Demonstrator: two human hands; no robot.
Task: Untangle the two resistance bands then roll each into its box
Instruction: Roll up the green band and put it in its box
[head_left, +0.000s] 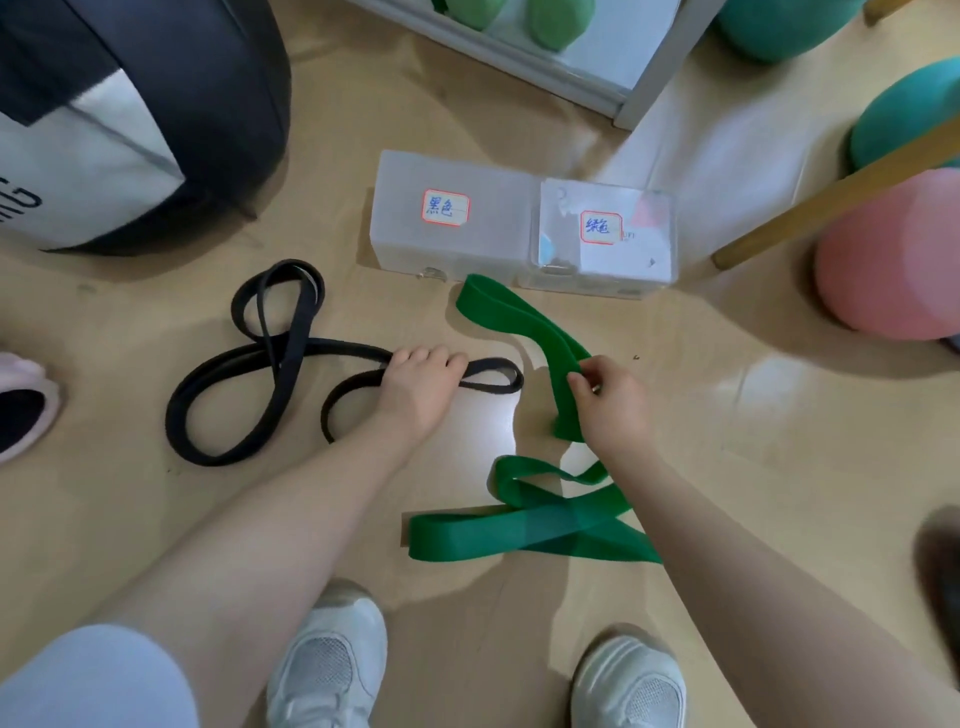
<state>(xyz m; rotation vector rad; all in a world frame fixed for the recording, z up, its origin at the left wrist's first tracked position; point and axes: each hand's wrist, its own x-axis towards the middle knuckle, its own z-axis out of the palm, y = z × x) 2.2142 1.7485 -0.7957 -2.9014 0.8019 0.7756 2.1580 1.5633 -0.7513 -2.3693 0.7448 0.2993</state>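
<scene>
The black resistance band (270, 364) lies in loose loops on the wooden floor at the left. My left hand (421, 382) grips it near its right end. The wide green band (524, 525) lies apart from it on the right, one end near the boxes, the other crossed over itself by my feet. My right hand (608, 400) pinches its middle and lifts that part off the floor. Two clear plastic boxes stand side by side beyond the bands: the left box (405, 208) and the right box (649, 249), each with a red-edged handwritten label.
A big black and white bag (130, 130) stands at the back left. A pink ball (893, 260) and teal balls (904, 124) sit at the right beside a wooden leg (831, 192). A shelf frame (524, 62) is behind the boxes. My white shoes (332, 665) are below; another shoe (21, 405) at the left edge.
</scene>
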